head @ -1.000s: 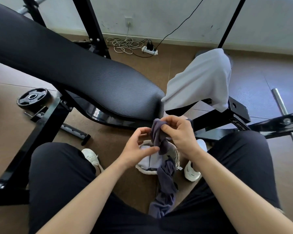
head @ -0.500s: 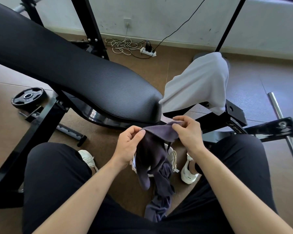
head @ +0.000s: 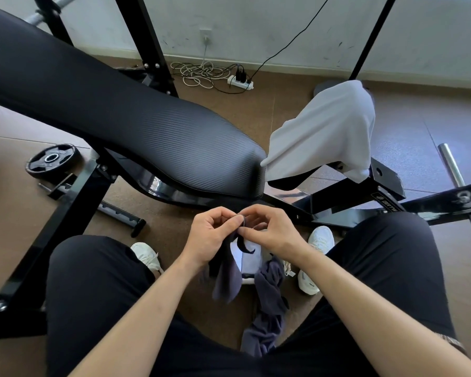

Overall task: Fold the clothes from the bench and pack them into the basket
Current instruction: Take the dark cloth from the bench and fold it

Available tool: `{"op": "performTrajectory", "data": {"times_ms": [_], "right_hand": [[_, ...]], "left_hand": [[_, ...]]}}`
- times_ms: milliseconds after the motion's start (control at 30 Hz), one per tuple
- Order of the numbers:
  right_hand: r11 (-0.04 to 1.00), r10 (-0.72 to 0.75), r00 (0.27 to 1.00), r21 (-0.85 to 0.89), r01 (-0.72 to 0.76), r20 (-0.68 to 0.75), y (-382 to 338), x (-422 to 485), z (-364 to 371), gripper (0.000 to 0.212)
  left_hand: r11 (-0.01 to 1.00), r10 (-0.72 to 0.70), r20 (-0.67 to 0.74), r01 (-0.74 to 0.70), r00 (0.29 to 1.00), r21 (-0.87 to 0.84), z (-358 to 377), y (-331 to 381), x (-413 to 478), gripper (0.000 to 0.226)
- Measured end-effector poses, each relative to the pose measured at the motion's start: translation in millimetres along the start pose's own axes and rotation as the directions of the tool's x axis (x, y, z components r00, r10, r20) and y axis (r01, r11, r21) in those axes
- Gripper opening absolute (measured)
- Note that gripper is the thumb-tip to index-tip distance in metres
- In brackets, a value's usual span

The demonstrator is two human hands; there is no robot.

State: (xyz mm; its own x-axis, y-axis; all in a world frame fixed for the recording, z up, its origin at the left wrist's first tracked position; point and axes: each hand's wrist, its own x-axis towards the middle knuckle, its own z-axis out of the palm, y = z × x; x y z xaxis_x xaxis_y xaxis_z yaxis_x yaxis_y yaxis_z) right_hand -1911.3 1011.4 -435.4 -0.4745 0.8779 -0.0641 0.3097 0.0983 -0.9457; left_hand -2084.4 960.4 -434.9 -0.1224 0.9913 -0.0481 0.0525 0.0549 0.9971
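Both grips meet at lower centre of the frame: the left grip and the right grip each pinch the top edge of a dark grey garment between thumb and curled fingers. It hangs between the person's knees, in front of a pale basket on the floor, mostly hidden. More dark cloth trails lower, toward the lap. A white garment lies draped just beside the end of the black padded tabletop, at upper right.

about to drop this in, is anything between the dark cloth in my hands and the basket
nothing visible: the small dark grey cloth, pinched by left hand and right hand, hangs over the pale basket
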Motion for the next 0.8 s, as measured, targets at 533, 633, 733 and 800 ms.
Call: {"op": "performTrajectory", "data": {"times_ms": [533,633,733,800], "right_hand": [[0.995,0.102,0.981,0.039,-0.097,-0.164,6.8,16.2,-46.8,0.012],[0.974,0.145,0.919,0.214,-0.068,-0.368,5.9,23.6,-57.8,0.015],[0.916,0.286,0.777,0.399,-0.049,-0.561,7.2,30.4,-78.5,0.017],[0.909,0.335,0.691,0.414,-0.058,-0.640,13.9,33.2,-93.4,0.015]], "left_hand": [[0.983,-0.102,-0.038,0.107,0.994,0.147,-42.9,-6.0,11.0,0.009],[0.952,-0.175,0.128,0.135,0.976,0.276,-48.6,-5.4,11.3,0.013],[0.948,-0.210,0.224,0.143,0.952,0.283,-53.4,-2.6,8.0,0.016],[0.930,-0.251,0.282,0.150,0.926,0.336,-57.8,-4.7,4.9,0.016]]}}
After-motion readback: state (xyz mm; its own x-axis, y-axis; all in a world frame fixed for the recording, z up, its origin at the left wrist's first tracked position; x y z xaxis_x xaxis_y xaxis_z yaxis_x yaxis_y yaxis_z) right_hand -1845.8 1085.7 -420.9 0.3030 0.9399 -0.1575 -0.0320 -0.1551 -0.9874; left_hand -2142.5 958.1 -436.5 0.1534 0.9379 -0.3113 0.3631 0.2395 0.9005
